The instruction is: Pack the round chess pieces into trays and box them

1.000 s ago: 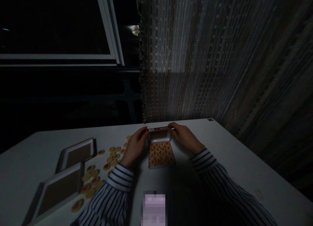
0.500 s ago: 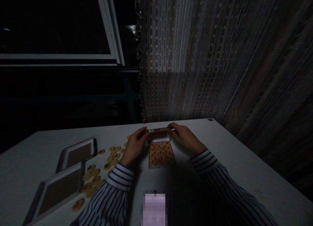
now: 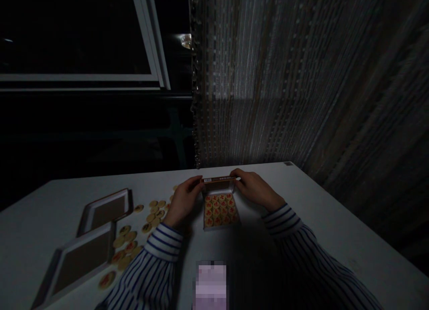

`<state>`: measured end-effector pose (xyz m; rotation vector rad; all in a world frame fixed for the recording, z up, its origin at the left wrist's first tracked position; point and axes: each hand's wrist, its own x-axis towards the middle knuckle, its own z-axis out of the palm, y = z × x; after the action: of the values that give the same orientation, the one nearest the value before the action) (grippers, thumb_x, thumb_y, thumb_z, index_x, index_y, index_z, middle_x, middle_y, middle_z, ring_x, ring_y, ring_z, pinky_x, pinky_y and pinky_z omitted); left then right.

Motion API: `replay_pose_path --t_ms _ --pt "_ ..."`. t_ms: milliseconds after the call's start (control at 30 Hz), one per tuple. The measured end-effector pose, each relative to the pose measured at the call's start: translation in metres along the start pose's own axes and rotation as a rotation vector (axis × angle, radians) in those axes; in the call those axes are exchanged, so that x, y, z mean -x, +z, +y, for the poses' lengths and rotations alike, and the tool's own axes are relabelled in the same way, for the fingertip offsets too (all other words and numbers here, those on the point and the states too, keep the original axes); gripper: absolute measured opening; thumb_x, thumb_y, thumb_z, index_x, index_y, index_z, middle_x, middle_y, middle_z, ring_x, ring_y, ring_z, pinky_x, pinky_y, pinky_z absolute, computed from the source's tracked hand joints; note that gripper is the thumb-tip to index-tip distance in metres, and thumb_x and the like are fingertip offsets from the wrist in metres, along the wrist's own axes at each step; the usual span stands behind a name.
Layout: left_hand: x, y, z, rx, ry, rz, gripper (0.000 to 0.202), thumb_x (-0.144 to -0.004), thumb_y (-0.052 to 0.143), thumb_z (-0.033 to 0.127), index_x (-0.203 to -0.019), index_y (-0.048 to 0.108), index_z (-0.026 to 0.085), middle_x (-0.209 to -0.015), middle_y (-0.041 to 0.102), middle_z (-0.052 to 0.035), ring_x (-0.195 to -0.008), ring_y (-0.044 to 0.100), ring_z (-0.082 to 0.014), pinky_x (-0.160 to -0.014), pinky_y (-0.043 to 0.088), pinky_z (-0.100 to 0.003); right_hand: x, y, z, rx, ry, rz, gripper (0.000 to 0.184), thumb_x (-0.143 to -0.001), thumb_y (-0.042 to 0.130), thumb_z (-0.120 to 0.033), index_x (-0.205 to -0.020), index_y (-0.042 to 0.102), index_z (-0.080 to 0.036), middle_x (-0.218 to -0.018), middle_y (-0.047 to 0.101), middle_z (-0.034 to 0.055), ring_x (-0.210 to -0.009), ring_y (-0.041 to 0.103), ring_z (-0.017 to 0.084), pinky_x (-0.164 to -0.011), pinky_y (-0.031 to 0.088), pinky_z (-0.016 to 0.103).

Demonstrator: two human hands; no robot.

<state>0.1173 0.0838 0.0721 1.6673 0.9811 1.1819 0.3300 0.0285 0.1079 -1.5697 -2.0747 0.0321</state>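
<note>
A shallow box [image 3: 221,227] sits on the white table, filled with rows of round Chinese chess pieces [image 3: 220,210] marked in red. Over its far side a box lid [image 3: 219,180] is tilted, with its inside facing me and a barcode label on its edge. My left hand [image 3: 183,200] pinches the left end of the lid, thumb and fingers closed on it. On the right end, my right hand [image 3: 255,188] grips the same lid between thumb and fingers. The lid's far face is hidden.
Loose chess pieces [image 3: 130,236] are scattered left of my left arm. Beyond them lie an open box half [image 3: 106,210] and another [image 3: 82,261], overlapping. The white table [image 3: 318,238] ends before a hanging bead-like curtain [image 3: 254,77]. A blurred block [image 3: 211,285] covers the bottom middle.
The lid has tipped down slightly toward the filled box, with both hands still on its ends. The loose pieces and the other box halves have stayed in place.
</note>
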Motion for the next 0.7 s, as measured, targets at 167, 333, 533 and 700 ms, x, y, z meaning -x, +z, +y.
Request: replay_pose_path --t_ms 167,333,533,700 --pt "0.0016 -0.0005 0.0044 -0.055 -0.001 0.007 0.031 -0.072 0.054 0.03 -0.1 0.059 0.016 -0.103 0.062 -0.0069 -0.098 0.055 -0.0182 -0.091 0.038 -0.033 0.0008 -0.0016 -0.0006 0.007 -0.005 -0.01 0.023 -0.08 0.042 -0.015 -0.1 0.053 -0.021 -0.091 0.063 0.0035 -0.081 0.058 0.015 -0.068 0.038 0.024" --pt "0.0014 -0.0015 0.0035 -0.065 0.016 -0.021 0.033 -0.073 0.053 0.032 -0.101 0.059 0.015 -0.104 0.062 -0.0076 -0.098 0.055 -0.0185 -0.09 0.038 -0.032 0.0025 -0.0034 -0.0009 0.013 -0.009 -0.019 0.022 -0.081 0.042 -0.018 -0.101 0.053 -0.021 -0.091 0.063 0.0041 -0.081 0.058 0.016 -0.068 0.039 0.024" --pt "-0.0009 -0.0046 -0.0021 -0.088 0.043 -0.034 0.034 -0.074 0.053 0.033 -0.102 0.058 0.016 -0.106 0.061 -0.0074 -0.098 0.055 -0.0178 -0.09 0.038 -0.032 0.0029 -0.0045 -0.0026 0.011 -0.011 -0.034 0.022 -0.082 0.042 -0.02 -0.102 0.052 -0.021 -0.092 0.063 0.0047 -0.082 0.058 0.016 -0.068 0.039 0.024" --pt "-0.0019 -0.0062 -0.0028 -0.092 0.031 -0.044 0.035 -0.073 0.053 0.035 -0.102 0.058 0.016 -0.106 0.061 -0.0074 -0.099 0.054 -0.0183 -0.091 0.037 -0.032 0.0032 -0.0052 -0.0035 0.024 -0.021 -0.045 0.023 -0.083 0.042 -0.022 -0.103 0.053 -0.021 -0.092 0.064 0.0051 -0.081 0.058 0.016 -0.068 0.039 0.024"
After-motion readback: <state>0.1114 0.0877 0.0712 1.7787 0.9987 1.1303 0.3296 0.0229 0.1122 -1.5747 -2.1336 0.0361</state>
